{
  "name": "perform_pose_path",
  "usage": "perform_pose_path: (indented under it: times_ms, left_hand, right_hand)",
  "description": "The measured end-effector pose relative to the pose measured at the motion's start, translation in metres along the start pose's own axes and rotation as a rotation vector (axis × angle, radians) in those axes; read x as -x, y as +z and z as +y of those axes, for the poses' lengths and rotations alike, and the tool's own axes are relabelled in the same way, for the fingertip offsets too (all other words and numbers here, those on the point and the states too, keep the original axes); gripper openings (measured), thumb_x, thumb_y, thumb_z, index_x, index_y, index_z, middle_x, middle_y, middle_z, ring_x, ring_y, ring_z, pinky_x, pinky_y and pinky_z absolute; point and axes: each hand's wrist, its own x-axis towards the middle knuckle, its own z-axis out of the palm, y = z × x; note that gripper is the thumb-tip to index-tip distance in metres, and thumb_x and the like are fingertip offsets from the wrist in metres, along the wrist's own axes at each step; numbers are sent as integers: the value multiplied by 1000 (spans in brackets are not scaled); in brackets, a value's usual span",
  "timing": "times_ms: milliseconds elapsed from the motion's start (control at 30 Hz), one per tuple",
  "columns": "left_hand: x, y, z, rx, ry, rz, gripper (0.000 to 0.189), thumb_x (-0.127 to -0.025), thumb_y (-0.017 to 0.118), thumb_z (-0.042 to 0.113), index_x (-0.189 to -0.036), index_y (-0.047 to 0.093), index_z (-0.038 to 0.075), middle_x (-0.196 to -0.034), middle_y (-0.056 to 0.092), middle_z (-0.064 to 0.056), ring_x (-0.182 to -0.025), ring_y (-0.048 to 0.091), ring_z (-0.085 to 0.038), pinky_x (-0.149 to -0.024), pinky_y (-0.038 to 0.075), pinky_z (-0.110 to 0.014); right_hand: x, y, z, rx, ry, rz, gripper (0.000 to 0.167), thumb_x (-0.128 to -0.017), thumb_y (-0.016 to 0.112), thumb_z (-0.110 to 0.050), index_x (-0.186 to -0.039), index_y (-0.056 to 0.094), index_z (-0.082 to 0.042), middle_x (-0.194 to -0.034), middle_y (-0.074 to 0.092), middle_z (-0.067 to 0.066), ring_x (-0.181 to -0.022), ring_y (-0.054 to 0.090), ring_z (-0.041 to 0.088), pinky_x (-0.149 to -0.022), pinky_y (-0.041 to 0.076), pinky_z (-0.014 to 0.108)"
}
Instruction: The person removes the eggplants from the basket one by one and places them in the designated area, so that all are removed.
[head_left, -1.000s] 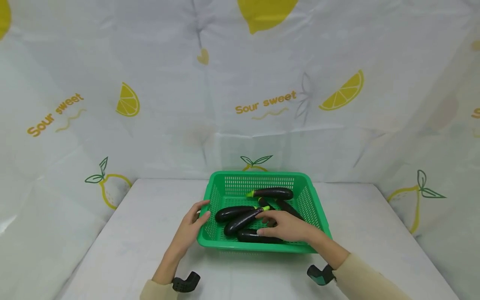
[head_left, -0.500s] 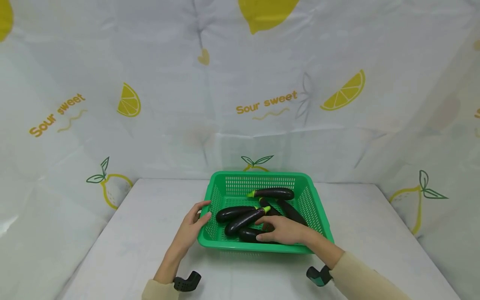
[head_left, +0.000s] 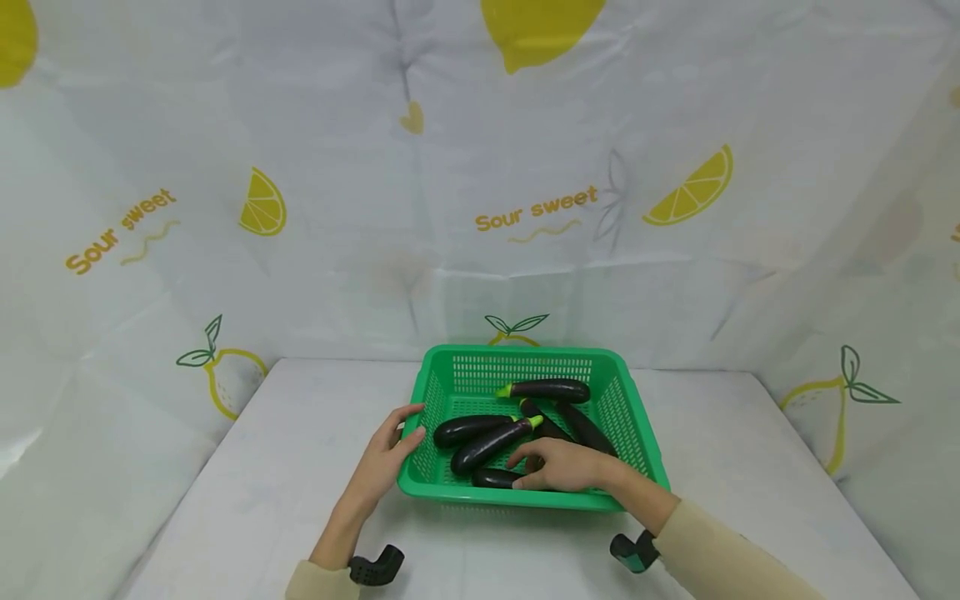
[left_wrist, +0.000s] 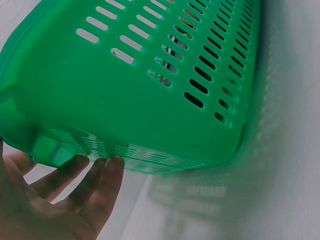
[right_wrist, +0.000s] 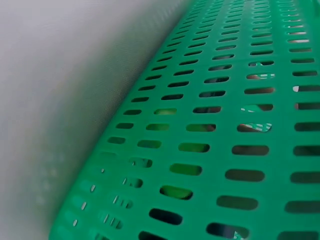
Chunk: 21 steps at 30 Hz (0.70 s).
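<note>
A green plastic basket [head_left: 525, 497] with slotted walls holds several dark purple eggplants. My left hand [head_left: 381, 458] grips its left rim; in the left wrist view, the left hand's fingers [left_wrist: 100, 195] lie against the outside of the basket. Inside, my right hand [head_left: 566, 464] is bent over the eggplant nearest the front wall [head_left: 491, 477], thumb on the near side and fingers beyond it. The hand hides that eggplant's right end. Two eggplants lie side by side at the left, the front one an eggplant with a green stem [head_left: 487, 447]. The right wrist view shows only the basket's outer wall [right_wrist: 210, 110].
Another eggplant [head_left: 551, 390] lies along the basket's back, and an eggplant [head_left: 588, 429] slants along the right side. The basket stands on a white table [head_left: 300, 433]. A lemon-printed white sheet [head_left: 360, 225] hangs behind and at the sides.
My right hand has lowered toward the front wall, and its fingers have closed down around the front eggplant, which has shifted slightly nearer. The left hand stays on the rim.
</note>
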Motion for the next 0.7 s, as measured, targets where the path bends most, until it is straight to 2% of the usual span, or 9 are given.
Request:
perform_pose_path:
  times_ms: [367,700]
  left_hand:
    - [0,2,1,-2,-6,-3,44,-106,57,26,-148,50,14,-148,50,-16,-127,56,-33,-96,50,-52]
    - [0,2,0,-17,-4,8,43,-106,57,25,-147,51,14,-145,53,-17,-124,58,-33,-94,51,-47]
  right_hand:
    - [4,-5,0,-33,-47,15,27,-94,74,-19,-120,73,-10,-100,67,1,-93,58,24,-73,49,34]
    - [17,-15,-6,-42,-65,100,27,-92,76,-21,-118,74,-13,-107,69,1,-95,61,23,-72,52,34]
